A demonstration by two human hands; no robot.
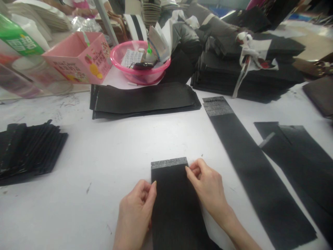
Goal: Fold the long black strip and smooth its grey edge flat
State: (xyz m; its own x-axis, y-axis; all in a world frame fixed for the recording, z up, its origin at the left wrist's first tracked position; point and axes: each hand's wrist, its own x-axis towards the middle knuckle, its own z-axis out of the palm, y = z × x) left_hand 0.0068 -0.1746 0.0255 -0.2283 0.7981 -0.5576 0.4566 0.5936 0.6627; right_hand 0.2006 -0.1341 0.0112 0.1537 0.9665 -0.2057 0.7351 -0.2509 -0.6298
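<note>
even, bright overhead light; the white table (109, 156) shows soft glare and faint shadows. edges bow with wide-angle distortion, and the green bottle (15, 36) at far left blurs.

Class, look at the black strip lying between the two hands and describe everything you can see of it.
The long black strip of thin, matte, paper-like sheet lies flat on the white table, running from the picture's bottom edge away from the person. Its far end carries a narrow grey, slightly shiny band. The left hand touches its left edge and the right hand its right edge near the band, fingers curled.
</note>
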